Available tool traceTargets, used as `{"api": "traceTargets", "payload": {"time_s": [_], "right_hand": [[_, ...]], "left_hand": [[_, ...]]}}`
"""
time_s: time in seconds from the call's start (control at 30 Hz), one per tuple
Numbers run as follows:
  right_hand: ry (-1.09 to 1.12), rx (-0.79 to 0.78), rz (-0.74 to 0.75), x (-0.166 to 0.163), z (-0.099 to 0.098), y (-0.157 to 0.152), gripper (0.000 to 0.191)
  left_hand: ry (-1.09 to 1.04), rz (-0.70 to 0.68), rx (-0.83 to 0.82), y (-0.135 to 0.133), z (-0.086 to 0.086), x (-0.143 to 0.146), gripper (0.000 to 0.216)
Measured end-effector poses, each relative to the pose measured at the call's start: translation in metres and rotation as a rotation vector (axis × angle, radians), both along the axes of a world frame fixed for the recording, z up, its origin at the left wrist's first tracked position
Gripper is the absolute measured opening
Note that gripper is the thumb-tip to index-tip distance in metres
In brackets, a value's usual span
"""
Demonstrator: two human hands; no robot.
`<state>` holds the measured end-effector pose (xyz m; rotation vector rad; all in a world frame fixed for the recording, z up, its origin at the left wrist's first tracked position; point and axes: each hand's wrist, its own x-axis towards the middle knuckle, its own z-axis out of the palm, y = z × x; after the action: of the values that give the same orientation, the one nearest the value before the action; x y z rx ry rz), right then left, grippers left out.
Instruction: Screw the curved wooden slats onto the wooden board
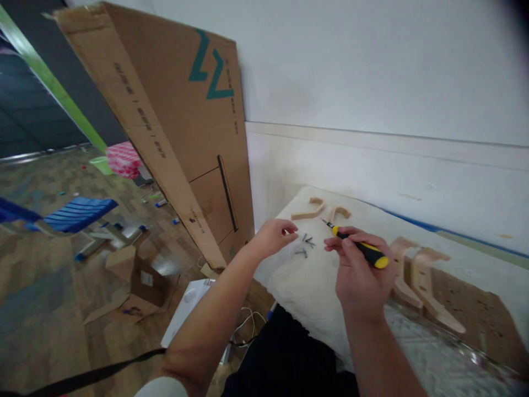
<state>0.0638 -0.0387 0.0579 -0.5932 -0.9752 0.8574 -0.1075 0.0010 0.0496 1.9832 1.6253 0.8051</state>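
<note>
Right hand (361, 271) gripping a screwdriver (369, 252), left hand (273, 238) curling near screws (305, 242)
Head view: the screws are lying between the hands, wooden hooks (308, 212) beyond; bare cloth (303, 284) is spreading nearer, its edge passing under the left wrist (253, 251). The left hand's hold I cannot tell.

Screws (308, 241) and wooden hooks (306, 213) on cream cloth (300, 284)

one left hand (273, 239) and one right hand (366, 270), two in all. one yellow-and-black screwdriver (369, 253). two small curved wooden hooks (306, 214). at least two larger wooden pieces (422, 275), overlapping, exact count unclear. several small dark screws (308, 241), too bunched to number. one tall cardboard box (177, 110), one small open carton (142, 292). one blue chair (78, 214).
</note>
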Motion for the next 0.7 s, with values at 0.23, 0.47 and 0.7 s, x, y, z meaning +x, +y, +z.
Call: {"api": "traceTargets", "payload": {"time_s": [0.23, 0.47, 0.7], "right_hand": [[-0.039, -0.128, -0.021, -0.01, -0.035, 0.017, 0.012], [-0.093, -0.073, 0.007, 0.001, -0.013, 0.005, 0.01], [-0.241, 0.117, -0.088, 0.074, 0.08, -0.027, 0.006]], "left_hand": [[0.262, -0.286, -0.053, 0.01, -0.032, 0.012, 0.027], [0.239, -0.262, 0.044, 0.018, -0.022, 0.017, 0.016], [-0.176, -0.347, 0.279, 0.037, 0.035, 0.094, 0.02]]}}
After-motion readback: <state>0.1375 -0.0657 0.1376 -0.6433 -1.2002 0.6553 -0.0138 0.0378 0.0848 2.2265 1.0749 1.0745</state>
